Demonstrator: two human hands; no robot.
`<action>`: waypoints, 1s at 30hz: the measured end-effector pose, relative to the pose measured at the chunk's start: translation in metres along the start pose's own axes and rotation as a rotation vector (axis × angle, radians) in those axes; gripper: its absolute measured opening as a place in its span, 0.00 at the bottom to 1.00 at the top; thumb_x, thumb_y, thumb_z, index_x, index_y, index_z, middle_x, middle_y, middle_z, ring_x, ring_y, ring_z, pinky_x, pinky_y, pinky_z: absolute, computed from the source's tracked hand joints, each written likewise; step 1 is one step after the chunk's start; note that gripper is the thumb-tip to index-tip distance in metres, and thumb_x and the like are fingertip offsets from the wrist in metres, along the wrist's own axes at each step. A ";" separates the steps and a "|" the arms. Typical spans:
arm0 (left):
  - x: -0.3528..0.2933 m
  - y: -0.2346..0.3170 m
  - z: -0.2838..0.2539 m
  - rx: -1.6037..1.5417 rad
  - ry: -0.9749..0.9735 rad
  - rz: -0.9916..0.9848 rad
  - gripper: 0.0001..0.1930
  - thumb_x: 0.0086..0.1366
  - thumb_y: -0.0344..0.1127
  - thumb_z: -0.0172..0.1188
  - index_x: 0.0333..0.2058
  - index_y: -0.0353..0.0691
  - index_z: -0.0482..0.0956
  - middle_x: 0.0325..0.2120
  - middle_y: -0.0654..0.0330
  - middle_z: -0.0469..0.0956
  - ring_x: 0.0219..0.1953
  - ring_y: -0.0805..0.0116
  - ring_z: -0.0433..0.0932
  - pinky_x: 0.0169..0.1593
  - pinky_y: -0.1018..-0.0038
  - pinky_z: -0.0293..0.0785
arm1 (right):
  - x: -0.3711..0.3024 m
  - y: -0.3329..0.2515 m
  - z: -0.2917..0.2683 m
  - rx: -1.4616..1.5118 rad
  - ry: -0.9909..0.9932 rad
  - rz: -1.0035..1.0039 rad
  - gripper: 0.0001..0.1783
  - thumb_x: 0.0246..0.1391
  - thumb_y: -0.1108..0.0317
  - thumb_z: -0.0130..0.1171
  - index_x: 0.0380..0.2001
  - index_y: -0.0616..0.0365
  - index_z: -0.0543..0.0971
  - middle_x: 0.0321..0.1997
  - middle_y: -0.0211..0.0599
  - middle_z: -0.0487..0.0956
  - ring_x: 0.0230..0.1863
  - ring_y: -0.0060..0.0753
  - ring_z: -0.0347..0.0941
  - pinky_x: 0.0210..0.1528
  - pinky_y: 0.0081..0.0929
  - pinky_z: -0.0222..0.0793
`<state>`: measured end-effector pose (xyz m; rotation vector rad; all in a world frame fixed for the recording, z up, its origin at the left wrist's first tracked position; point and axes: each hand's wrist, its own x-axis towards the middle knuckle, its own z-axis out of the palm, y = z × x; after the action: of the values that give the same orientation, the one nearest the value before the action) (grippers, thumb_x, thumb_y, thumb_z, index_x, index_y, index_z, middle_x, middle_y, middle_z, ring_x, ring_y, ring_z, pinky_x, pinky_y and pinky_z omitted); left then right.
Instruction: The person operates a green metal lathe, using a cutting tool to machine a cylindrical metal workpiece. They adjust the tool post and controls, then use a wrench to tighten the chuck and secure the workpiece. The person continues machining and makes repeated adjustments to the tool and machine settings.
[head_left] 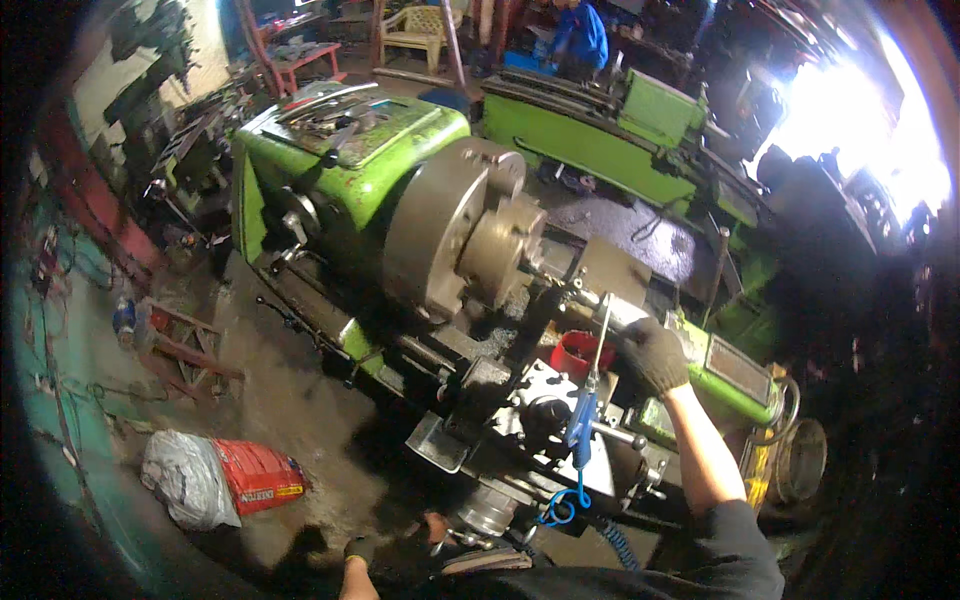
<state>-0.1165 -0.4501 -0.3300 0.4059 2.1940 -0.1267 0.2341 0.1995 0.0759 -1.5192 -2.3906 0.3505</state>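
My right hand, in a dark work glove, curls over the silver tailstock quill of a green lathe. Its fingertips are partly hidden. Beside it, a blue air blow gun with a long thin nozzle stands upright at the tool post, its coiled blue hose hanging down. A red container sits just behind the blow gun. Low in the picture, my left hand, also gloved, is near the lathe's front handwheel but apart from it; its fingers are too dark to make out.
The big chuck holds a round metal workpiece, facing the tailstock. Loose tools lie on the headstock. A red-and-grey sack and a rusty metal stand are on the floor at left. Behind, a person in blue is near a second green lathe.
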 end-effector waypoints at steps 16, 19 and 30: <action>-0.020 0.059 -0.012 -0.702 0.033 0.022 0.32 0.64 0.57 0.70 0.60 0.41 0.87 0.65 0.44 0.82 0.66 0.45 0.80 0.67 0.53 0.76 | 0.029 0.025 -0.044 0.662 0.157 0.150 0.17 0.65 0.62 0.67 0.48 0.65 0.90 0.34 0.39 0.88 0.31 0.30 0.84 0.34 0.29 0.78; -0.027 0.028 0.003 -0.522 0.101 -0.013 0.32 0.65 0.57 0.71 0.60 0.40 0.87 0.65 0.45 0.83 0.65 0.45 0.80 0.65 0.52 0.76 | 0.056 -0.051 -0.036 0.878 0.054 0.297 0.17 0.70 0.63 0.65 0.49 0.67 0.88 0.31 0.41 0.87 0.26 0.30 0.83 0.27 0.29 0.77; -0.038 -0.043 0.048 -0.703 -0.046 -0.097 0.34 0.68 0.60 0.69 0.62 0.40 0.86 0.65 0.48 0.83 0.62 0.46 0.82 0.64 0.52 0.76 | 0.139 -0.072 0.014 0.270 0.010 0.058 0.15 0.68 0.66 0.59 0.46 0.61 0.90 0.29 0.42 0.88 0.23 0.33 0.84 0.26 0.32 0.79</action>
<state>-0.0733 -0.5113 -0.3309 -0.0988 2.0526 0.5637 0.1125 0.2957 0.1034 -1.4631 -2.1893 0.6480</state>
